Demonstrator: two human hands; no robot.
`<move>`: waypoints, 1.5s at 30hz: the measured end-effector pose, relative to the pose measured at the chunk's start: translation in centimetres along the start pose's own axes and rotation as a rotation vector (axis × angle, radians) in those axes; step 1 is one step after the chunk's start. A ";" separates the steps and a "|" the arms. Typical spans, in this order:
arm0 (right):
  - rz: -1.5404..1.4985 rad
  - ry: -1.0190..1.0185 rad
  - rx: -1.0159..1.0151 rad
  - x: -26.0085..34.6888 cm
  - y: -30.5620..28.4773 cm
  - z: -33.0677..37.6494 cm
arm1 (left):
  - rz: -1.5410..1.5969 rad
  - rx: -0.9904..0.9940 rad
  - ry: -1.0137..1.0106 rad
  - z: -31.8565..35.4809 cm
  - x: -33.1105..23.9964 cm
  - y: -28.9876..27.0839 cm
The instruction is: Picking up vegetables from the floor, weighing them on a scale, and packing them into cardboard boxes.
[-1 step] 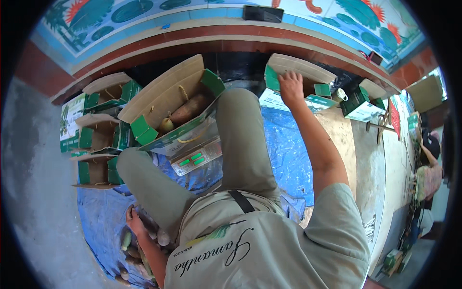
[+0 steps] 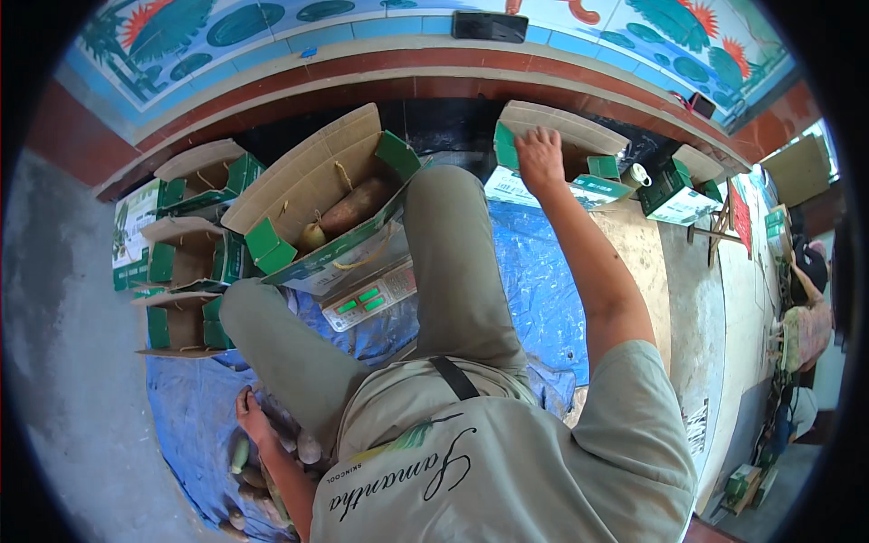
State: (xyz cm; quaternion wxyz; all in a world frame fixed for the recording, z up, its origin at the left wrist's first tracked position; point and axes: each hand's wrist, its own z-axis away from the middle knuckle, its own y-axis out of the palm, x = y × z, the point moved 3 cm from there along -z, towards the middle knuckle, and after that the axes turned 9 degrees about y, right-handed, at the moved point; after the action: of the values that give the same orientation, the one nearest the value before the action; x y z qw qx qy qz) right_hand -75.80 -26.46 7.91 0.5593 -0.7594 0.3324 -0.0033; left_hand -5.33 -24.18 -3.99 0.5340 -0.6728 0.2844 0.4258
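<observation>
My right hand (image 2: 540, 161) is over the left side of an open green-and-white carton (image 2: 516, 187), fingers stretched out and holding nothing visible; its palm is hidden. Low on the left, my left hand (image 2: 253, 417) is open beside a pile of brown and greenish root vegetables (image 2: 254, 477), which my forearm partly covers. Between my knees and the wall, a larger open carton (image 2: 308, 262) holds a thick reddish-brown root (image 2: 357, 205) and a yellowish one (image 2: 311, 238). It sits at a digital scale (image 2: 370, 299) with lit green displays.
Several open cartons (image 2: 186, 321) stand at the left on and beside a blue tarp (image 2: 534, 281). Farther right are a white mug (image 2: 638, 176), another carton (image 2: 674, 204) and a small red-topped stool (image 2: 740, 217). A dark phone (image 2: 490, 27) lies on the ledge. A person (image 2: 808, 317) is at the far right.
My right hand has shifted slightly left over the carton. My left hand and the things around it look the same.
</observation>
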 end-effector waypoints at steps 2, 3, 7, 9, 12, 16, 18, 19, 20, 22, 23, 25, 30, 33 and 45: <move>-0.006 -0.025 -0.089 0.9 -2.4 -0.9 | 0.116 -0.007 -0.044 -0.5 -0.4 -0.1; -0.002 -0.017 -0.098 1.5 -3.8 -1.3 | 0.078 0.001 -0.005 -0.6 -0.7 -0.3; 0.017 -0.128 -0.124 3.7 -9.9 -2.8 | 0.043 -0.004 0.071 -0.6 -2.3 -0.7; -0.001 -0.169 -0.215 4.9 -12.0 -3.3 | 0.048 -0.007 0.086 -0.9 -1.6 -1.1; -0.082 -0.244 -0.450 7.4 -17.5 -4.2 | 0.031 -0.021 0.078 -1.0 -0.1 -2.1; -0.244 -0.303 -0.689 9.9 -23.6 -4.9 | 0.046 -0.043 0.098 -0.9 -1.0 -1.9; -0.285 -0.326 -0.758 10.7 -26.2 -4.8 | 0.020 -0.038 0.125 -0.7 -2.0 -1.7; -0.330 -0.400 -0.825 11.3 -27.8 -4.4 | -0.013 -0.035 0.139 -0.6 -2.4 -1.9; -0.374 -0.473 -0.885 11.9 -28.9 -3.8 | -0.006 -0.026 0.147 -0.6 -2.6 -1.9; -0.444 -0.548 -0.985 13.2 -30.8 -3.2 | 0.006 -0.037 0.154 -0.8 -3.2 -1.6; -0.509 -0.631 -1.075 13.9 -31.6 -2.6 | 0.020 -0.042 0.151 -0.9 -3.4 -1.5; -0.541 -0.700 -1.122 15.2 -33.8 -1.5 | 0.021 -0.057 0.138 -1.4 -3.4 -1.5; -0.581 -0.989 -1.055 18.3 -38.3 2.2 | 0.026 -0.074 0.143 -1.5 -5.4 -1.0; -0.478 -0.989 -0.989 20.7 -39.8 5.1 | 0.009 -0.063 0.163 -1.1 -6.0 -1.4; -0.278 -1.372 -0.690 23.7 -42.9 8.2 | -0.059 -0.091 0.131 -1.4 -9.0 -3.9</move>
State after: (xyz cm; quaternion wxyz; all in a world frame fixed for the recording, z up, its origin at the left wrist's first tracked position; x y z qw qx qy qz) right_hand -32.71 -25.02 32.70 0.3664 -0.7575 -0.2038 0.5004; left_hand -6.02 -25.12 5.87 0.4953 -0.7308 0.2790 0.3777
